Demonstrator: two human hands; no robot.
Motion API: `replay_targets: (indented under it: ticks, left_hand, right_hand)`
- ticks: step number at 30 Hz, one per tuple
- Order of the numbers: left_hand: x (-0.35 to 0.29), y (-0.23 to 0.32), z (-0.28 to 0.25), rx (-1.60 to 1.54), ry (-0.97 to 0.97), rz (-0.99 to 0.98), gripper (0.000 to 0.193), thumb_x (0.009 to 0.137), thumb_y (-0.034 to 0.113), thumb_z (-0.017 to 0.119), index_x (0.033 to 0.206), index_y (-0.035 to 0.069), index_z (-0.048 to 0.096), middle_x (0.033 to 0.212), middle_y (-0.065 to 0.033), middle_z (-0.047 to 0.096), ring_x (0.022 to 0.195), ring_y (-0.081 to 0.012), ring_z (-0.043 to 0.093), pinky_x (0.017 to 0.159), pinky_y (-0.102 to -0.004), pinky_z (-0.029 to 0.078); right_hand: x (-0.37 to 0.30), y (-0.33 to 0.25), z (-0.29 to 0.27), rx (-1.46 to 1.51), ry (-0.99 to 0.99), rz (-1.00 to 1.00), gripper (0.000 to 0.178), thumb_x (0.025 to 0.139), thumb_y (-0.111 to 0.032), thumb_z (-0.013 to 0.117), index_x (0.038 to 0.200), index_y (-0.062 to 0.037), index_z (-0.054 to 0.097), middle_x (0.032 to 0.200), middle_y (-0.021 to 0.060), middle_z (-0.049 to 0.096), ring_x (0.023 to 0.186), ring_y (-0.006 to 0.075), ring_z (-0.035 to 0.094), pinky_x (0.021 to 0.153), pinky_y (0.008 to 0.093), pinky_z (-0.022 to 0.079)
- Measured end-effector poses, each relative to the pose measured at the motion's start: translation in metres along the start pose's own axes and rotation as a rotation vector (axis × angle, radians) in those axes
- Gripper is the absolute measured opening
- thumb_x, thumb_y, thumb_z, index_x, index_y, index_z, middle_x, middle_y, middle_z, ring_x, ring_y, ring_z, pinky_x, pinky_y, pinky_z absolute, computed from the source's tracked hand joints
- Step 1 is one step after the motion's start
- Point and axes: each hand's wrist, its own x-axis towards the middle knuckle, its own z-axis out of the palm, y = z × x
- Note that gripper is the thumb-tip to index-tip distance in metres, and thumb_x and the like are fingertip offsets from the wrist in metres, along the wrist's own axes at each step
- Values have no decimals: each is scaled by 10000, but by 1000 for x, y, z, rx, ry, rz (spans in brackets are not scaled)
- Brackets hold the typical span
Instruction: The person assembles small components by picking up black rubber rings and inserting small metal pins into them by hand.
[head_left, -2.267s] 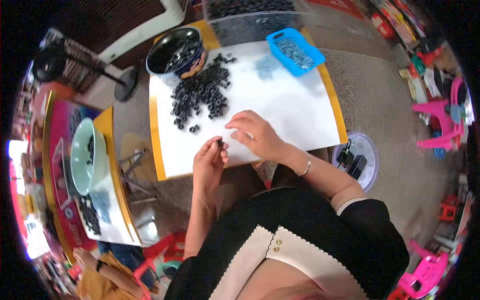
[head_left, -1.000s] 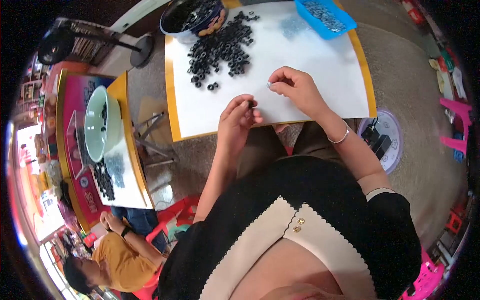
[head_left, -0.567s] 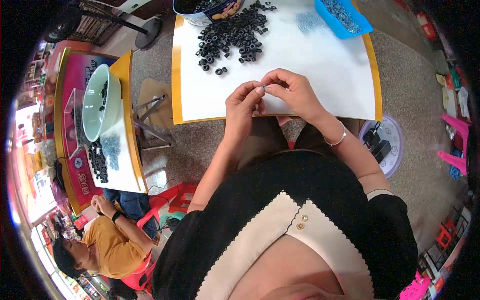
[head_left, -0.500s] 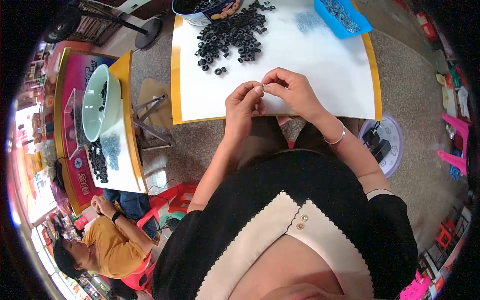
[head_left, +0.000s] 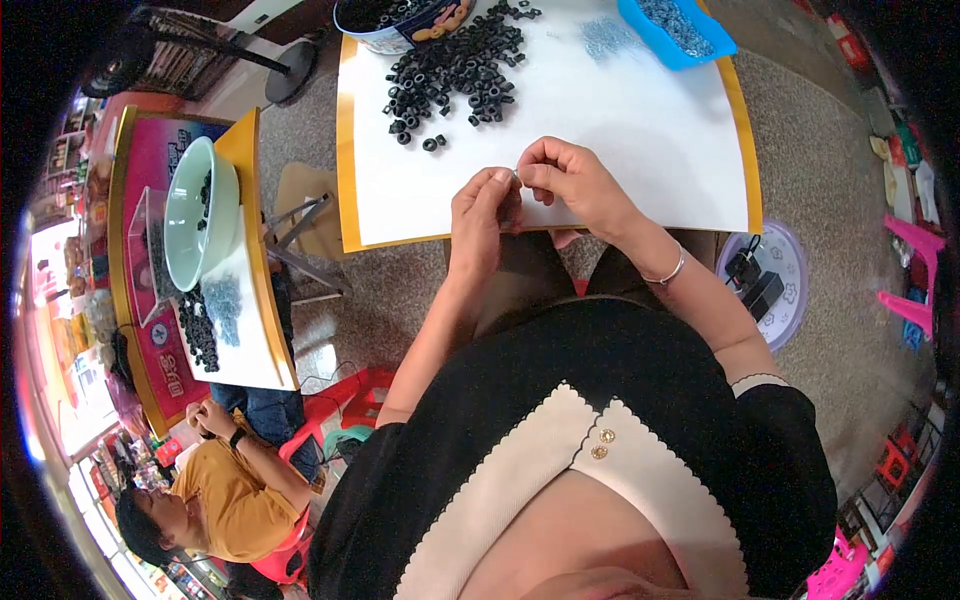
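Observation:
Near the front edge of the white-topped table, my left hand and my right hand meet at the fingertips. Both are closed in a pinch. A tiny shiny bit shows where the fingertips meet; its kind is too small to make out, and my fingers hide the rest. Beyond my left hand lies a heap of small black rings, with a few loose ones at its near end. A blue plastic tray of small clear pieces stands at the far right, and more clear pieces lie beside it.
A round tub holding black pieces stands behind the heap. At left, a second table carries a pale green basin, black rings and clear pieces; a person in a yellow shirt sits there. A round lilac-rimmed tray is low at right.
My hands have shifted slightly left, still joined at the fingertips. My right fingers are more curled. The view has shifted a little, and the seated person's hands have moved slightly.

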Motion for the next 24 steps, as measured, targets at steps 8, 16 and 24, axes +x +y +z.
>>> replay_targets:
  ticks: [8,16,24]
  left_hand:
    - [-1,5,0,-169,20,-195,243,909,258,476,770,64,520,638,-1,465,502,-80,375,443,-220,289]
    - [2,3,-7,-361,-72,-305,240,913,270,476,782,71,506,665,-8,471,507,-84,380,440,-219,285]
    - [4,4,-3,184,162,68,147,895,193,564,924,56,610,721,-17,535,554,-100,429,504,-234,372]
  right_hand:
    - [0,2,3,-156,-15,-152,101,884,-134,567,907,-36,570,793,-25,552,721,54,469,664,209,413]
    - [0,-3,4,-79,-60,-157,98,881,-126,569,917,-35,576,815,-21,561,741,53,475,683,210,416]
    - [9,6,-8,-331,235,-161,110,876,-133,580,889,-24,587,753,-24,553,677,58,479,625,212,418]
